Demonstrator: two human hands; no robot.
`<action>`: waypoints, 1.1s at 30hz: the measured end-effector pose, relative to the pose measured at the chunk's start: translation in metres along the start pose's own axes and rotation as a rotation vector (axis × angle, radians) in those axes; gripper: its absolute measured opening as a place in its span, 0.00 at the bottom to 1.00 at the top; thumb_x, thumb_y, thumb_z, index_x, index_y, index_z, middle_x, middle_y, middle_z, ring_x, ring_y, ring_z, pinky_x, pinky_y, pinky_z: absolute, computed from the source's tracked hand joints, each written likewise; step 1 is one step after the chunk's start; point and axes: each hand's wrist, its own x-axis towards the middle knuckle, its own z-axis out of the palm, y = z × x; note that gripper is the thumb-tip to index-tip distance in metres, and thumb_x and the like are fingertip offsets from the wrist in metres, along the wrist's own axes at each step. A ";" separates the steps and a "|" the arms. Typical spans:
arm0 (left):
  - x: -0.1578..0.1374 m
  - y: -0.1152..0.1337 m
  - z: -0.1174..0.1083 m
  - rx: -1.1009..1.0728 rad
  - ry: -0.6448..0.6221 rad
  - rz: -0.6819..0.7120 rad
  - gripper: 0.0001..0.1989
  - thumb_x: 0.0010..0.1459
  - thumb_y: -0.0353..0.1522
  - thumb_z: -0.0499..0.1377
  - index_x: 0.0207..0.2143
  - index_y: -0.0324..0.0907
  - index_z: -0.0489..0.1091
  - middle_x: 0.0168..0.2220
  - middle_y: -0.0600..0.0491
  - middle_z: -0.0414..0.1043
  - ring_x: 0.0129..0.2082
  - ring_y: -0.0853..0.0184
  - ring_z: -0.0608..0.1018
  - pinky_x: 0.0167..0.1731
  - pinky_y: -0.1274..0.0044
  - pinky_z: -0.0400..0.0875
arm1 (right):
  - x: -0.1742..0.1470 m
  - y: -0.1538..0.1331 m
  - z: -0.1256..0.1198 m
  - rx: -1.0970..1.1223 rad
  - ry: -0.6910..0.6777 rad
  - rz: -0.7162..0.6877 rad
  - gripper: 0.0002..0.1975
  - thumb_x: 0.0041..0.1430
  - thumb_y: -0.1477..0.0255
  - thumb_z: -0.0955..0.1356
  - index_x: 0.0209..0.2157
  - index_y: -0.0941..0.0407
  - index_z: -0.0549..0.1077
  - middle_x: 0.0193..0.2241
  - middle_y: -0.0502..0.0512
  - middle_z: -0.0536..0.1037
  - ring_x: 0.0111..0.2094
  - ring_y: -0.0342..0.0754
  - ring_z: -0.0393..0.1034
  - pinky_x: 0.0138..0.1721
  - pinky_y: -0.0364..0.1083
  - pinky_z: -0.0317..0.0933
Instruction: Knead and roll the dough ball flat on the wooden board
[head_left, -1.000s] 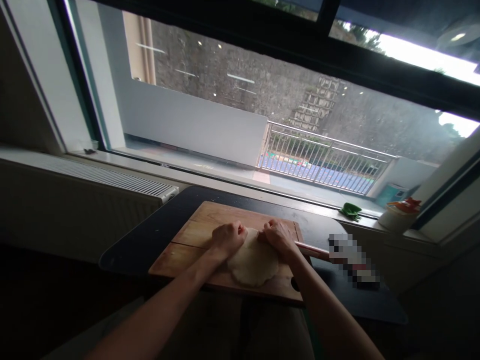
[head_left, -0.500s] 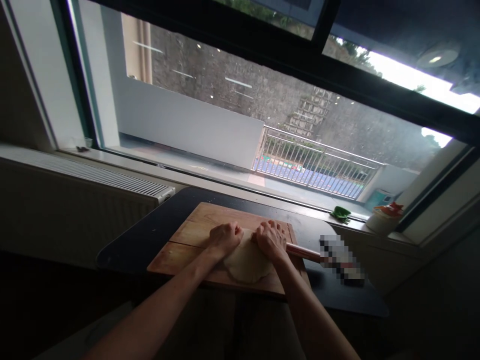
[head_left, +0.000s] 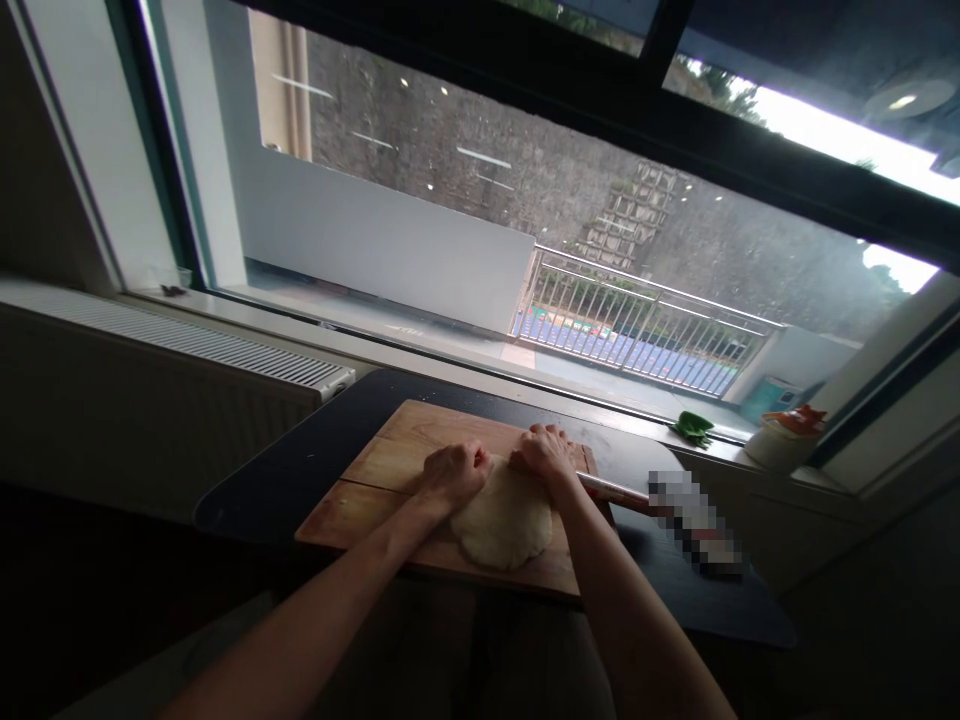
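A flat, pale round of dough [head_left: 502, 525] lies on a wooden board [head_left: 394, 440] in front of me. My left hand [head_left: 452, 472] is closed, knuckles up, at the dough's upper left edge, seeming to grip it; its fingertips are hidden. My right hand [head_left: 541, 452] curls over a rolling pin [head_left: 615, 490] at the dough's upper right. The pin's shaft sticks out to the right, past the board's edge. Its other end is hidden under my palm.
A dark table [head_left: 270, 460] carries the board. On its right lies a pixelated object [head_left: 697, 530]. Along the windowsill stand a green item [head_left: 691, 428] and a white container [head_left: 780, 440] with an orange top. A radiator [head_left: 225, 350] is at left.
My right hand has moved slightly up and away with the rolling pin, uncovering more of the dough. My left hand has barely moved. The view has shifted a little.
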 end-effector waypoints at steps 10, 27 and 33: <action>0.001 -0.004 0.004 0.014 0.039 0.030 0.17 0.57 0.41 0.45 0.34 0.44 0.69 0.32 0.50 0.75 0.32 0.63 0.75 0.30 0.76 0.62 | -0.048 -0.007 0.004 -0.033 0.171 -0.086 0.19 0.60 0.65 0.53 0.39 0.54 0.70 0.43 0.59 0.68 0.46 0.53 0.57 0.47 0.51 0.48; -0.001 0.001 0.000 0.058 0.033 0.046 0.17 0.57 0.40 0.44 0.32 0.43 0.70 0.31 0.49 0.75 0.33 0.63 0.75 0.30 0.75 0.62 | -0.037 -0.007 0.005 0.011 0.110 -0.076 0.19 0.59 0.65 0.53 0.41 0.55 0.69 0.45 0.60 0.67 0.47 0.55 0.56 0.46 0.54 0.48; -0.001 0.001 0.001 0.071 0.023 0.035 0.18 0.57 0.40 0.44 0.32 0.42 0.70 0.31 0.49 0.75 0.33 0.64 0.75 0.30 0.76 0.61 | -0.042 -0.012 0.004 -0.023 0.148 -0.078 0.19 0.59 0.66 0.52 0.41 0.54 0.70 0.44 0.60 0.67 0.47 0.54 0.56 0.47 0.52 0.46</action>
